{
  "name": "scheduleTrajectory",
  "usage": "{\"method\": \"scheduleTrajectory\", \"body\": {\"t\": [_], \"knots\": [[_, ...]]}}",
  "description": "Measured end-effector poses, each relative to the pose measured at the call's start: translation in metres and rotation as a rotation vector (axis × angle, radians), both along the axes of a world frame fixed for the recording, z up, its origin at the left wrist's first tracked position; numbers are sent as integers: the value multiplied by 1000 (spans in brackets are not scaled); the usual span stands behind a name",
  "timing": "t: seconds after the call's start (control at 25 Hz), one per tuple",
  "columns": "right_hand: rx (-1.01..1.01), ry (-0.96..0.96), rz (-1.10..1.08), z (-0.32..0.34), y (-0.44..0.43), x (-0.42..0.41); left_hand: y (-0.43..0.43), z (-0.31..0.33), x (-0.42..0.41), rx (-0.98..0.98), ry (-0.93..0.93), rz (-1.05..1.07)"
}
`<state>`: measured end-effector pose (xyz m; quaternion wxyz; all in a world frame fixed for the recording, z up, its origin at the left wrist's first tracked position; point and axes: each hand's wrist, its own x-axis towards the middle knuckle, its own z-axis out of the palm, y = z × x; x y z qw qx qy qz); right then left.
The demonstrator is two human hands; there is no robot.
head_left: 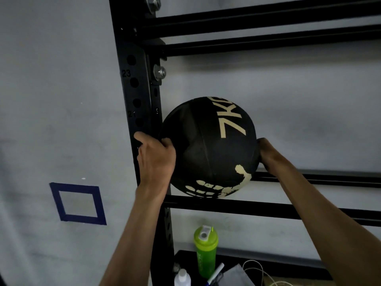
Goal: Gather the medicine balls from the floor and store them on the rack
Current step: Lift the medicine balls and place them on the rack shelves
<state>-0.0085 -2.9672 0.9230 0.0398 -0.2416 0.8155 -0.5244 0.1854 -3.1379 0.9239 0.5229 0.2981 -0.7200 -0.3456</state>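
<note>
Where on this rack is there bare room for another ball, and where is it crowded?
Free: the rails right of the medicine ball, past the right hand, and the upper rails. Crowded: the bottom shelf, around the green bottle.

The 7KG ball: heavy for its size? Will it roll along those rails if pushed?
Probably heavy for its size: the ball is marked 7KG, and the left hand and right hand both hold it. It would likely roll sideways if nudged, being round and seemingly cradled only by two rails. It looks like matte, seamed rubber, so probably grippy.
</note>
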Motion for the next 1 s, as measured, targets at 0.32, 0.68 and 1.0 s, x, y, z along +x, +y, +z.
{"method": "scheduleTrajectory", "body": {"t": [0.32, 0.68, 1.0], "knots": [[43, -53, -71, -3, -7, -1, 1, -17, 1, -250, -72, 133], [-98, 199, -307, -53, 49, 88, 38, -67, 46, -167, 46, -73], [78, 395, -342, -245, 155, 240, 171, -261, 105, 20, -348, -457]]}}
